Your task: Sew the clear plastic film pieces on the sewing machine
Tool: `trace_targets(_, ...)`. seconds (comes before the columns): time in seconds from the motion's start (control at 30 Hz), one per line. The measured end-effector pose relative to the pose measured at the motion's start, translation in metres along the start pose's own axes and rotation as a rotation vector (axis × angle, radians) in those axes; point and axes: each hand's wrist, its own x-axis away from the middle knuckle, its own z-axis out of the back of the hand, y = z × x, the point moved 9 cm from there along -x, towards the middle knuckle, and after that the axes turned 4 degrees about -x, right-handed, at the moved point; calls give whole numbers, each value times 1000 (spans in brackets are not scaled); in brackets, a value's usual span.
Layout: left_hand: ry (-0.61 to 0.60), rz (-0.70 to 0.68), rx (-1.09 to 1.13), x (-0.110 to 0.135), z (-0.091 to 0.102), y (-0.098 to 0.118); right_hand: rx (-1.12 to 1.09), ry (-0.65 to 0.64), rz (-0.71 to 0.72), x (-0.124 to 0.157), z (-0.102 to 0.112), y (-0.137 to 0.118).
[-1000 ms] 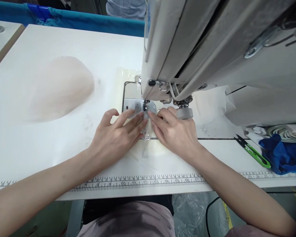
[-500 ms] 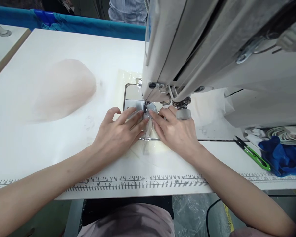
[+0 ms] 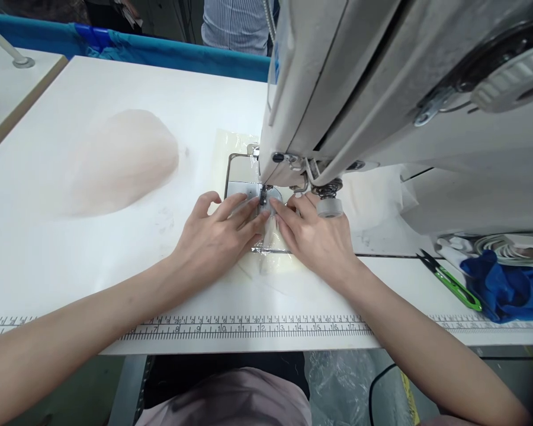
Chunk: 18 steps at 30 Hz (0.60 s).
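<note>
A piece of thin, sheer fabric lies under the presser foot of a white sewing machine. My left hand rests to the left of the foot, palm down, fingers spread and tips pressing on the fabric. On the other side, my right hand has its thumb and forefinger close together on the fabric near the foot, the other fingers bent. Part of that hand is behind the machine's knob. Clear, shiny film covers the bed around the metal needle plate.
A sheer pinkish fabric piece lies on the white table at left. Green thread snips and a blue cloth sit at right. A ruler strip runs along the front edge. Another person's striped shirt shows beyond.
The view has shifted slightly, so the scene sits a little differently. Both hands stay in nearly the same place beside the presser foot, with no clear movement of the fabric.
</note>
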Motion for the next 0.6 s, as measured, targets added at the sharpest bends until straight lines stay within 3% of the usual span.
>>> trace_targets(0.23,-57,27,28,-2,-7,-4,27,-39,-39,-2,-1,4)
trace_targets(0.4,0,6,-19,0,12,-5,-142,-102,-70,0,13,11)
trace_targets(0.47,-4,-20,14,2,21,-7,-375,-225,-84,2,15,11)
trace_targets(0.6,-208,-150,221,7,16,-3,-692,-547,-40,15,13,-4)
